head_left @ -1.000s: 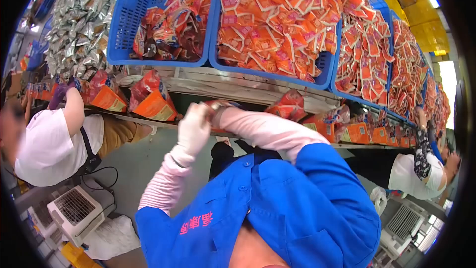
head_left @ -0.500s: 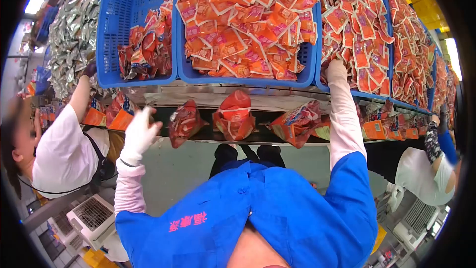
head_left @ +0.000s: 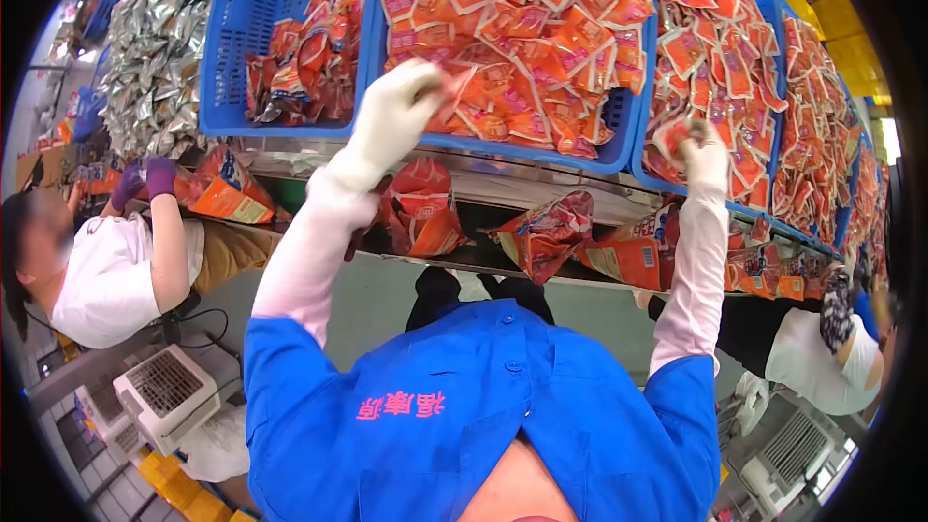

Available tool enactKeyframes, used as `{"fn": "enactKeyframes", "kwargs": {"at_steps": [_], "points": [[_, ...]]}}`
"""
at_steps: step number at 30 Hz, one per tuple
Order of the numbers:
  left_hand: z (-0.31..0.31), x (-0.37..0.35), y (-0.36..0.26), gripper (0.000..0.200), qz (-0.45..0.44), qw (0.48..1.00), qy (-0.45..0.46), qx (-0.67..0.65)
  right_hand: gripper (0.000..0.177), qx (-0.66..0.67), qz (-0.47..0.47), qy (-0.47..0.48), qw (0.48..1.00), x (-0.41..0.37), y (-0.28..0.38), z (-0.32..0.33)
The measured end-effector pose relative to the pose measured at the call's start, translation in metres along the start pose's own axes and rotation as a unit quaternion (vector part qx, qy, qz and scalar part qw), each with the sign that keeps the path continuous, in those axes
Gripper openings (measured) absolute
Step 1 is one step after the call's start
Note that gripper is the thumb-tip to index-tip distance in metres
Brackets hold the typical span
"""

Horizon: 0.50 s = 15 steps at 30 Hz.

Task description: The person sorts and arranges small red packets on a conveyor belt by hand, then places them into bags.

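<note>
My left hand (head_left: 394,116), in a white glove, is closed on an orange packet (head_left: 454,95) at the front left of the middle blue basket (head_left: 619,150). The packet is blurred. Over the front of the basket to its right, my right hand (head_left: 704,145), also gloved, pinches a red-orange packet (head_left: 671,138). Below the baskets, a row of larger red bags stands on the dark conveyor (head_left: 474,222). One red bag (head_left: 422,208) is just right of my left forearm, and another (head_left: 546,232) stands between my arms.
A blue basket (head_left: 220,58) of darker red packets and a heap of silver packets (head_left: 155,58) lie to the left. A person in purple gloves (head_left: 116,275) works at the left, another person (head_left: 822,353) at the right. Grey plastic stools (head_left: 169,391) stand below.
My left hand has moved up and right from above the conveyor to the middle basket and holds a packet. My right hand has lifted out of the packets with one. The conveyor bags have shifted.
</note>
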State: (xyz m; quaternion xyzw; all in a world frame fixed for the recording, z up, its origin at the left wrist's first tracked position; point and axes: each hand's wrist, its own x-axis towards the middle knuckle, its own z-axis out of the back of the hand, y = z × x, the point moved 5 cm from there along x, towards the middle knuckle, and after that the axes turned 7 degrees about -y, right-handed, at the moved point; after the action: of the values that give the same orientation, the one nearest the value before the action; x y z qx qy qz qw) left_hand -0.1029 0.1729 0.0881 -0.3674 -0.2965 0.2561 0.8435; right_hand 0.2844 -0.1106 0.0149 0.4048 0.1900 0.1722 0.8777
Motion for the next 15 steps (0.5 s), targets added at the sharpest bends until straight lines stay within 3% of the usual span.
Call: {"fn": "enactKeyframes", "kwargs": {"at_steps": [1,3,4,5,7,8,9,11,12,13,14,15], "points": [[0.024,-0.026,-0.015,0.009,-0.003,0.999,-0.017,-0.050,0.038,0.229,-0.015,-0.014,0.973,-0.018,0.023,-0.005],[0.047,-0.083,-0.019,0.019,0.046,0.996,-0.032,-0.071,0.037,0.347,0.004,0.025,0.938,-0.061,0.094,-0.044],[0.051,-0.104,-0.023,0.016,0.050,0.997,-0.056,-0.023,0.038,0.414,0.007,0.087,0.906,-0.078,0.117,-0.079],[0.048,-0.122,-0.015,0.014,0.120,0.988,-0.067,-0.065,0.040,0.477,0.011,0.150,0.866,-0.096,0.141,-0.118],[0.033,-0.148,0.010,0.012,0.025,0.989,0.002,0.145,0.047,0.395,0.066,0.198,0.894,-0.142,0.184,-0.198],[0.029,-0.158,0.032,0.018,0.023,0.960,0.106,0.258,0.047,0.366,0.071,0.287,0.882,-0.171,0.199,-0.231],[0.036,-0.162,0.030,0.018,0.028,0.960,0.100,0.259,0.047,0.333,0.074,0.373,0.863,-0.200,0.209,-0.257],[0.050,-0.166,0.024,0.025,0.054,0.951,0.132,0.276,0.041,0.149,0.193,0.408,0.880,-0.233,0.207,-0.293],[0.059,-0.165,0.010,0.034,-0.057,0.951,0.116,0.281,0.037,0.122,0.192,0.456,0.860,-0.246,0.203,-0.300],[0.072,-0.170,0.006,0.034,-0.052,0.952,0.109,0.281,0.034,0.092,0.194,0.501,0.838,-0.253,0.201,-0.304],[0.082,-0.177,0.004,0.035,-0.046,0.945,0.153,0.286,0.026,-0.017,0.405,0.473,0.782,-0.258,0.206,-0.311],[0.089,-0.182,0.003,0.036,-0.041,0.936,0.198,0.289,0.025,-0.152,0.477,0.472,0.726,-0.267,0.201,-0.327]]}}
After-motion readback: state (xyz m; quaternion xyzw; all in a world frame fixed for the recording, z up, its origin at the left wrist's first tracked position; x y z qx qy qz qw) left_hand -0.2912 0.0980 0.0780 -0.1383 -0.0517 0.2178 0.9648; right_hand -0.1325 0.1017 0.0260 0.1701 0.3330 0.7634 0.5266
